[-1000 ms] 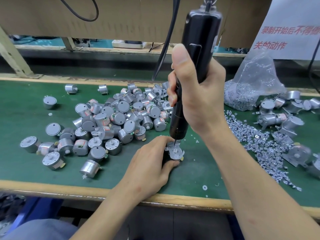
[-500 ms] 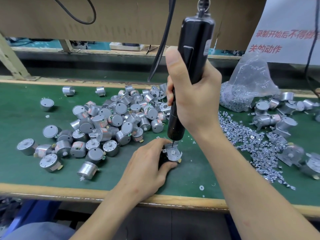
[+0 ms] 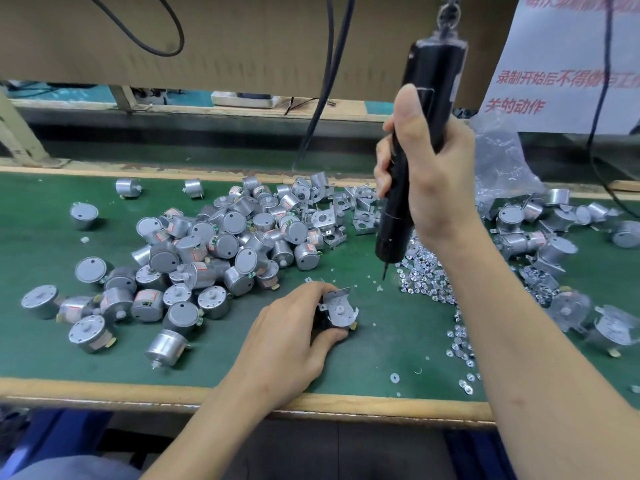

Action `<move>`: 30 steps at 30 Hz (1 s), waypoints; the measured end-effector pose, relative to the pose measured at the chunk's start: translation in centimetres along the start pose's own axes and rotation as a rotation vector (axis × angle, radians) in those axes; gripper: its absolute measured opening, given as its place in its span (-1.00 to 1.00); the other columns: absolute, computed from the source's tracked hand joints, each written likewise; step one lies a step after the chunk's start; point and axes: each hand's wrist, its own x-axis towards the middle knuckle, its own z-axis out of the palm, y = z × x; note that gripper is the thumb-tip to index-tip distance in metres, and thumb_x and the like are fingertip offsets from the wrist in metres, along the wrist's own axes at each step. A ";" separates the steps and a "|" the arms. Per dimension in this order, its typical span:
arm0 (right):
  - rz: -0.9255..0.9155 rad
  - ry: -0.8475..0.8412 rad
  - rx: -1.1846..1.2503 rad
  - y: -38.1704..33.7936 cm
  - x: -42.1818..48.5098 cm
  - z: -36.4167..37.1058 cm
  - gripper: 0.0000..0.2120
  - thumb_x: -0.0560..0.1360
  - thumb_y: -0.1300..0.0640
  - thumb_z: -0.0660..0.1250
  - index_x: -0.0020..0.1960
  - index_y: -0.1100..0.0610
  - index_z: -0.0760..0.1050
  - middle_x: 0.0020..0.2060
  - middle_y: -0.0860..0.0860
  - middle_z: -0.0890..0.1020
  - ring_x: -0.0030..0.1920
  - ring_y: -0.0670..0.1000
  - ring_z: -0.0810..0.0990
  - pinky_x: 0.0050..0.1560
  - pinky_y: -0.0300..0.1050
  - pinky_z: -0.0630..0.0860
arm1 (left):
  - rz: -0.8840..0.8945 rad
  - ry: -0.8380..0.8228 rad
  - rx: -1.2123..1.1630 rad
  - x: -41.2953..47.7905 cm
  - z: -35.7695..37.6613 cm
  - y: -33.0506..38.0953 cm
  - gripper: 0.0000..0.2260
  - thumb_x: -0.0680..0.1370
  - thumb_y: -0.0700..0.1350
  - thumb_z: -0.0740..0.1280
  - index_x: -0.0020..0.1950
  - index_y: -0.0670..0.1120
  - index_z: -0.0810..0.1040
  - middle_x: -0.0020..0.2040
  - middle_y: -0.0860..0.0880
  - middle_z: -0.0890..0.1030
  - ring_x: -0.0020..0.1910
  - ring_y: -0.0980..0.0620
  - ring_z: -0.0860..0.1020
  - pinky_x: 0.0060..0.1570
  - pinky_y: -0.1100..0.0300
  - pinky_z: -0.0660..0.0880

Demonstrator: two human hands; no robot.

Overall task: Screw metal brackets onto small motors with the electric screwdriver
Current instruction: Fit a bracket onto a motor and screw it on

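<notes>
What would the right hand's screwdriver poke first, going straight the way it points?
Probably the green mat, between the bracketed motor the left hand grips and the loose screws. Depth is unclear, so the screwdriver might clip that motor.

Fairly bright, even light falls from above on the green worktop (image 3: 41, 216). The motors (image 3: 221, 244) left of the electric screwdriver (image 3: 433, 77) cast short, soft shadows. The screws (image 3: 429, 271) just right of it glint with small glare spots. Far right of it, motors are smeared with blur. Straight edges bow near the frame corners.
</notes>
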 end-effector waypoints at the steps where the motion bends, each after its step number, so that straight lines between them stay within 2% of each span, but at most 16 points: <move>1: 0.000 0.015 -0.019 0.3 -0.1 -0.5 -0.62 0.52 -0.16 0.33 -0.20 0.16 0.42 -0.43 0.07 0.49 -0.50 0.07 0.45 -0.44 -0.12 0.42 | 0.000 -0.003 -0.001 0.0 0.0 0.0 -0.65 0.50 0.06 0.44 0.22 0.15 0.41 -0.19 0.41 0.42 -0.17 0.31 0.42 -0.21 0.38 0.29; 3: -0.001 0.041 -0.042 0.8 -0.4 -1.2 -0.62 0.52 -0.16 0.33 -0.19 0.16 0.42 -0.44 0.04 0.49 -0.51 0.06 0.45 -0.43 -0.11 0.42 | 0.005 -0.005 0.001 0.0 0.0 0.0 -0.65 0.50 0.06 0.45 0.22 0.15 0.41 -0.13 0.48 0.42 -0.17 0.39 0.41 -0.19 0.47 0.29; 8: -0.026 0.065 -0.062 1.3 -0.7 -2.3 -0.59 0.53 -0.15 0.32 -0.15 0.22 0.43 -0.45 0.02 0.49 -0.51 0.04 0.45 -0.44 -0.11 0.43 | 0.019 -0.003 0.017 0.1 -0.2 0.1 -0.64 0.49 0.05 0.46 0.22 0.12 0.42 -0.05 0.60 0.35 -0.17 0.47 0.39 -0.18 0.52 0.29; 18: -0.026 0.065 -0.088 1.9 -0.9 -2.9 -0.58 0.54 -0.15 0.33 -0.15 0.23 0.44 -0.46 0.01 0.49 -0.52 0.07 0.46 -0.45 -0.07 0.43 | 0.024 -0.003 0.013 0.1 -0.2 0.1 -0.63 0.48 0.03 0.48 0.22 0.10 0.44 -0.07 0.61 0.35 -0.18 0.47 0.40 -0.17 0.54 0.28; 25: -0.039 0.078 -0.105 2.4 -0.9 -3.0 -0.48 0.55 -0.15 0.33 -0.14 0.36 0.42 -0.45 0.03 0.49 -0.51 0.10 0.47 -0.48 0.00 0.45 | 0.023 -0.012 0.013 0.0 -0.2 0.0 -0.62 0.48 0.01 0.49 0.24 0.06 0.46 -0.06 0.62 0.35 -0.17 0.47 0.41 -0.14 0.55 0.28; 30: -0.048 0.089 -0.099 2.5 -0.7 -3.0 -0.47 0.54 -0.14 0.34 -0.11 0.38 0.43 -0.45 0.03 0.49 -0.51 0.08 0.46 -0.46 -0.06 0.45 | 0.023 -0.018 0.008 0.0 -0.2 0.1 -0.62 0.48 0.01 0.49 0.24 0.06 0.46 -0.06 0.62 0.34 -0.17 0.48 0.40 -0.15 0.55 0.28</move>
